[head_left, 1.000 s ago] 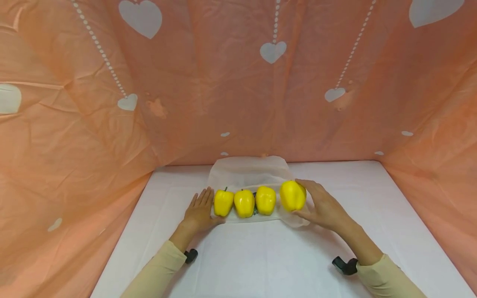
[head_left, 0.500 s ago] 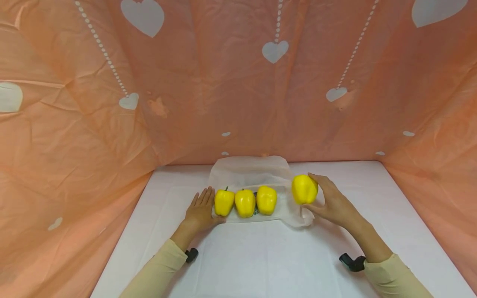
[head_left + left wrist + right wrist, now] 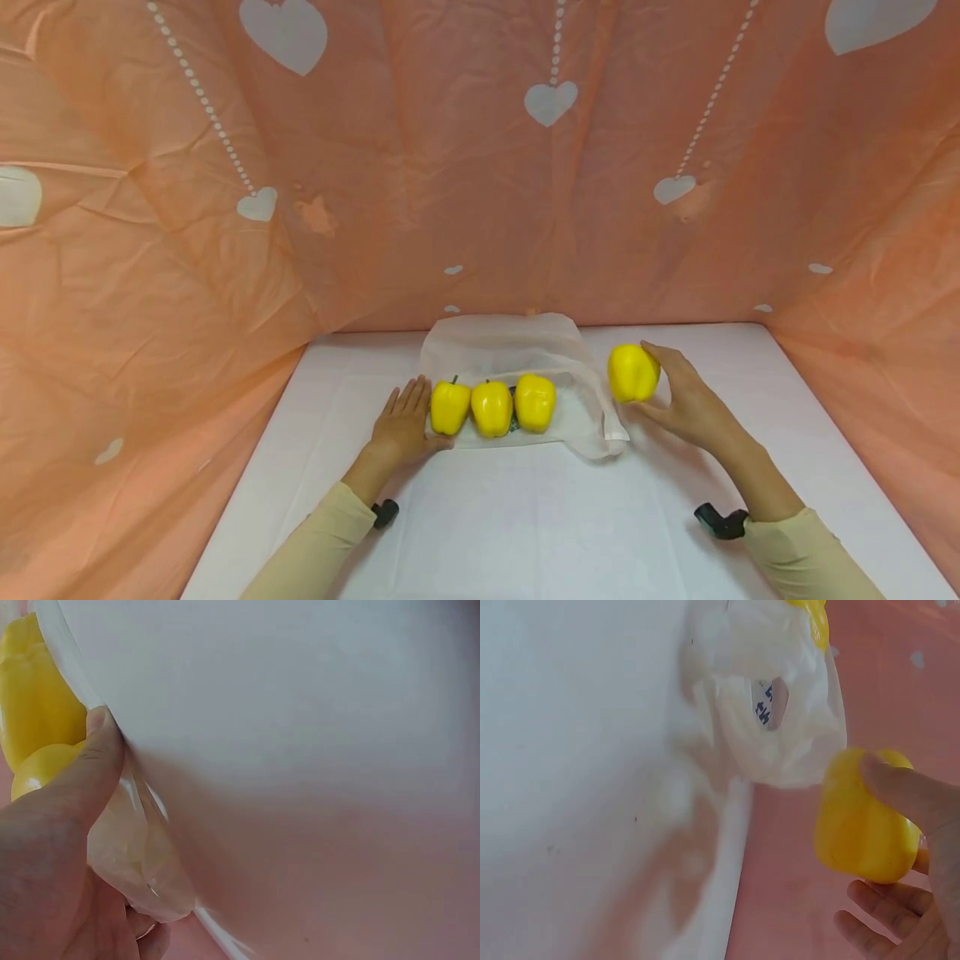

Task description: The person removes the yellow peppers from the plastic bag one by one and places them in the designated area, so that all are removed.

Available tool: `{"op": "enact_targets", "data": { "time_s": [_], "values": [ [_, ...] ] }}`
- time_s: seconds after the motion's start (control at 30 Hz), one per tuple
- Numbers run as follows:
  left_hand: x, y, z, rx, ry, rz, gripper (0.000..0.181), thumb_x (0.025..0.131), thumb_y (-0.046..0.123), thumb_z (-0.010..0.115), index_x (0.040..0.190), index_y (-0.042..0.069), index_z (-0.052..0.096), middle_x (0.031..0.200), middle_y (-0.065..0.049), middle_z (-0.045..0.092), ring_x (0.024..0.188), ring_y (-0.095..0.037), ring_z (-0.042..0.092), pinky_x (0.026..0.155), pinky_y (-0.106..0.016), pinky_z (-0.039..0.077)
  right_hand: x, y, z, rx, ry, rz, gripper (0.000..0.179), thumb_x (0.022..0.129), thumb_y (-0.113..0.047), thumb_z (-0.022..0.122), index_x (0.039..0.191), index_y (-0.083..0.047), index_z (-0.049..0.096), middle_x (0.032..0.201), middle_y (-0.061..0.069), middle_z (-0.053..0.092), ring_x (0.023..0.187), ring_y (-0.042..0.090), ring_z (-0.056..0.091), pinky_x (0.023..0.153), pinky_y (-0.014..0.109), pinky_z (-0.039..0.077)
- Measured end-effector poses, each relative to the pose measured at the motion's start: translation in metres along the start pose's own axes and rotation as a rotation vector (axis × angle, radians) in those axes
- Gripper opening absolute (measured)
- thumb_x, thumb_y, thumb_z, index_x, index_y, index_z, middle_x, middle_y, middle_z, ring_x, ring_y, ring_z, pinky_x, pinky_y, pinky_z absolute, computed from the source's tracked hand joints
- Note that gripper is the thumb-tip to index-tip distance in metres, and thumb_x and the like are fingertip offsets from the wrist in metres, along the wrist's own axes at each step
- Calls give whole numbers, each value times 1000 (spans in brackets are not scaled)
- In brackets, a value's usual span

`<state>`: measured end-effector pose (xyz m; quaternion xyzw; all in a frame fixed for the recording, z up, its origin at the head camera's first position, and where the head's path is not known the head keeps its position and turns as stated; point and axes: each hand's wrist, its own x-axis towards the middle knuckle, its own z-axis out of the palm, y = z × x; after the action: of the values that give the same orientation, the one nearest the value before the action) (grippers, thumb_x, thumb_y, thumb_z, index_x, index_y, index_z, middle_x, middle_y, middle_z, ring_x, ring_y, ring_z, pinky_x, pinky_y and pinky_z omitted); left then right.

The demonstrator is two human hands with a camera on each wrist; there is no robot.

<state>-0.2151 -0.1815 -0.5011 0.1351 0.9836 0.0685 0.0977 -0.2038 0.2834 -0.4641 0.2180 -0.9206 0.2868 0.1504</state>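
Note:
My right hand (image 3: 688, 398) grips a yellow bell pepper (image 3: 633, 373) between thumb and fingers, off the right end of a thin whitish plastic bag (image 3: 502, 343). In the right wrist view, the thumb lies across this pepper (image 3: 862, 832) and some fingers extend below it. Three more yellow bell peppers stand in a row on the bag: a left one (image 3: 450, 408), a middle one (image 3: 492, 410) and a right one (image 3: 536, 403). Beside the left one rests my left hand (image 3: 401, 432), fingers straight, thumb along the bag's near edge. The left wrist view shows that thumb (image 3: 90, 761) on the bag.
A white-covered table (image 3: 480, 517) carries the bag near its far edge. Behind and beside it hangs an orange-pink sheet (image 3: 465, 200) with white hearts. The bag's handle opening shows in the right wrist view, with dark print (image 3: 763, 709) inside it.
My right hand has carried its pepper to the right and slightly away, from over the bag's right end to beyond it. The left hand and the three peppers in the row have stayed put.

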Motion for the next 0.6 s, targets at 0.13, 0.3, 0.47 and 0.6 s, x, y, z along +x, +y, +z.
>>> {"op": "enact_targets", "data": {
  "time_s": [0.13,0.3,0.47,0.6],
  "values": [
    [-2,0,-2,-19,0,-5,114,96,56,76,168,-8,15,178,-24,11,165,-40,12,135,-55,6,0,6,-1,2,4,1,96,79,-8,95,157,5,41,146,28,52,133,47,51,108,74,45],
    [-3,1,-4,-35,-1,-8,114,96,54,77,168,-9,15,178,-25,11,165,-40,12,135,-55,6,-1,11,-4,-3,-1,18,95,80,-8,95,156,7,40,144,31,51,131,49,51,108,74,44],
    [-2,2,-4,-29,8,-1,113,96,55,76,168,-9,15,178,-25,12,165,-40,12,135,-55,7,-2,17,-7,-24,-7,32,95,79,-9,96,155,9,41,144,32,52,131,50,51,108,74,45],
    [-1,2,-2,-39,4,0,113,96,54,77,168,-9,15,177,-25,12,165,-40,12,135,-55,7,-3,24,-5,-45,-23,52,95,80,-12,96,155,9,41,145,32,52,131,52,51,108,75,45]
  ]
}}
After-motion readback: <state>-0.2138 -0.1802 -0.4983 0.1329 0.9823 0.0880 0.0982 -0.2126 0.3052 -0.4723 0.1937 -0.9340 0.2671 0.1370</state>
